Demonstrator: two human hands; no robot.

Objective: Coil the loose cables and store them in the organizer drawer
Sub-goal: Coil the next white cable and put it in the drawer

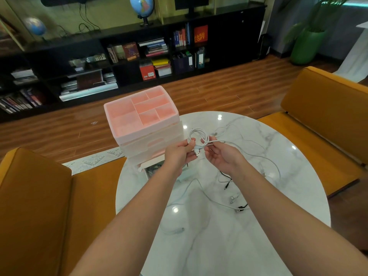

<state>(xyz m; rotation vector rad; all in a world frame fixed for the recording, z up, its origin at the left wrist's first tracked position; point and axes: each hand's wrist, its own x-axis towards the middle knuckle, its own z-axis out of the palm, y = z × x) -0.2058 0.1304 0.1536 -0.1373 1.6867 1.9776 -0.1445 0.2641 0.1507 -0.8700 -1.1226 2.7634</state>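
Coil held left, tail running right.
Our left hand (180,154) pinches the coil (198,137); right hand (221,154) loosely holds its tail, nearest.

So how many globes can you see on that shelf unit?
2. One globe stands on top of the black shelf unit, near the middle; a second globe is at its left end. Others may sit out of view.

Premises present as an office lounge or study. A long black bookshelf unit (123,56) beyond the grips holds books, stacked papers and lever-arch binders (188,61). Two globes (141,5) and a monitor stand (190,10) sit on top. Wood plank flooring (229,90), mustard upholstered seats (326,108) flanking a round marble worktop (278,136), potted plant (307,42) far right.
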